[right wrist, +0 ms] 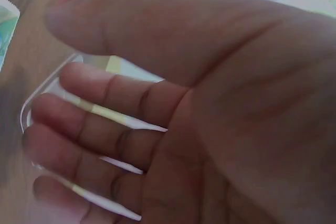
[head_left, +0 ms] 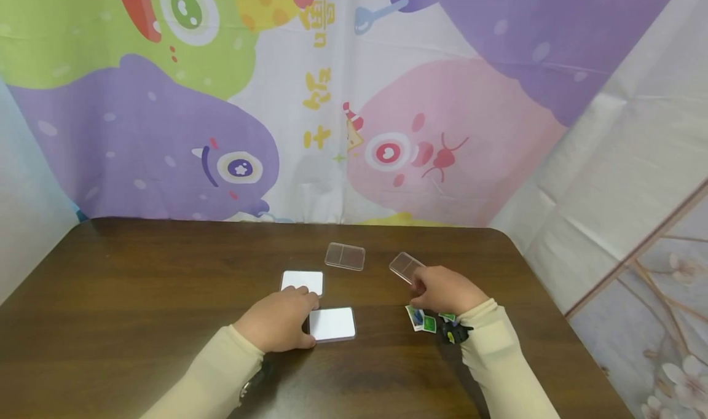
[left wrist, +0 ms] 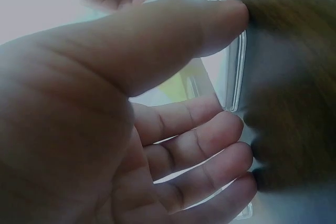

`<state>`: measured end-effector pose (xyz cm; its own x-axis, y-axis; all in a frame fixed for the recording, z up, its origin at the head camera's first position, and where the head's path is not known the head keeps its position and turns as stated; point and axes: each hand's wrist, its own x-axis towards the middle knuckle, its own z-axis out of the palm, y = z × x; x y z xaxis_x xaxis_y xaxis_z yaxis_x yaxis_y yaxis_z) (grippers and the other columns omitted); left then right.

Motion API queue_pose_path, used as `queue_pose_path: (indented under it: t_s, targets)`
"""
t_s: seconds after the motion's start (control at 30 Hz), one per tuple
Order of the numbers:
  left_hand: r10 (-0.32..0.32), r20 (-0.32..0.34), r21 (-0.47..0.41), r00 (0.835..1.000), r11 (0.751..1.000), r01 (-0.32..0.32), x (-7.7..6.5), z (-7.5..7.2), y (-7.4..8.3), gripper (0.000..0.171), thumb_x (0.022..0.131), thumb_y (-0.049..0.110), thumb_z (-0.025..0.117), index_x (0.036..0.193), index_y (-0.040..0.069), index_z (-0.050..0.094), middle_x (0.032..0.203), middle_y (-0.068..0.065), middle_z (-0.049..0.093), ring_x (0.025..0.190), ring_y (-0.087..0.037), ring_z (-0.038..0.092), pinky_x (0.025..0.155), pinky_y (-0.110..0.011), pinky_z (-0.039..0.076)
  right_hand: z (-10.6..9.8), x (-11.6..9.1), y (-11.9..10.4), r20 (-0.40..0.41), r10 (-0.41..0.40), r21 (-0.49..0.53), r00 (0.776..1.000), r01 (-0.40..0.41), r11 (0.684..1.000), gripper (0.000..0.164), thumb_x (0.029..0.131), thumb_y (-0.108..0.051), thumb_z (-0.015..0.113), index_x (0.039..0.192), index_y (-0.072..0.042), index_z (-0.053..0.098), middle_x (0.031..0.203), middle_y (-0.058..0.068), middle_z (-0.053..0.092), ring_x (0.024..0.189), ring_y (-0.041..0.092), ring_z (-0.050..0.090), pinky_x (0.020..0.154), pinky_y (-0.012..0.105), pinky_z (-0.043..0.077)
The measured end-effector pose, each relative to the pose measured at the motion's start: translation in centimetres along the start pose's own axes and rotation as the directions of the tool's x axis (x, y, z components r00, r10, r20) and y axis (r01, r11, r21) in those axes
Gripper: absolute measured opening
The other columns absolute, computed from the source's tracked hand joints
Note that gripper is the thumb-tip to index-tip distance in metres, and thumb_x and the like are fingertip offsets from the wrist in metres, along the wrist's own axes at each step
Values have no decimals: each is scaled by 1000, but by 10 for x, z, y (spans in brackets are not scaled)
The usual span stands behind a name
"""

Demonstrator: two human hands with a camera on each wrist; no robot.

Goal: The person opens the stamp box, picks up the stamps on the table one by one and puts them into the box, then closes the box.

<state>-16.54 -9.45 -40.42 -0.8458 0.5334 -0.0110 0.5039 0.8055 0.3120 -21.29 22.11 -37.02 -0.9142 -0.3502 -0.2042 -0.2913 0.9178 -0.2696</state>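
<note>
My left hand (head_left: pixel 301 317) lies on the dark table (head_left: pixel 138 296) at the left end of a near white flat case (head_left: pixel 333 324). Its thumb is at the near edge and its fingers (left wrist: pixel 210 129) at the far edge, so the case's rim (left wrist: pixel 237 72) sits between them. A second white case (head_left: pixel 302 281) lies just beyond this hand. My right hand (head_left: pixel 423 287) holds the near corner of a clear flat case (head_left: pixel 404 265), fingers (right wrist: pixel 105 119) curled over it and the case rim (right wrist: pixel 37 103) showing behind them. Another clear case (head_left: pixel 345 256) lies farther back, untouched.
Small colourful cards (head_left: pixel 421 319) lie under my right wrist, and one card's edge (right wrist: pixel 6 24) shows in the right wrist view. A cartoon-printed cloth (head_left: pixel 221 130) hangs behind the table. The table's rounded right edge (head_left: pixel 531 265) is close to my right hand.
</note>
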Motion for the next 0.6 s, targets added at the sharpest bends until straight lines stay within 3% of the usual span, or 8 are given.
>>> queue_pose_path:
  t_s: [0.3,0.6]
  targets:
    - [-2,5,-1,1000,1000,2,0,0,1,54,74,29,91,114,1,68,103,-9,66,94,-27,63,86,-47,54,0,-11,0,155,148,-24,977,-146,989,28,73,-9,86,85,-10,61,79,-1,61,71,18,56,62,34,46]
    - [-3,3,4,1000,1000,3,0,0,1,54,75,29,91,114,1,68,103,-9,66,94,-28,63,85,-47,54,9,-5,5,192,151,-64,970,-141,988,26,68,-4,85,81,-9,63,74,-1,62,69,17,55,62,32,46]
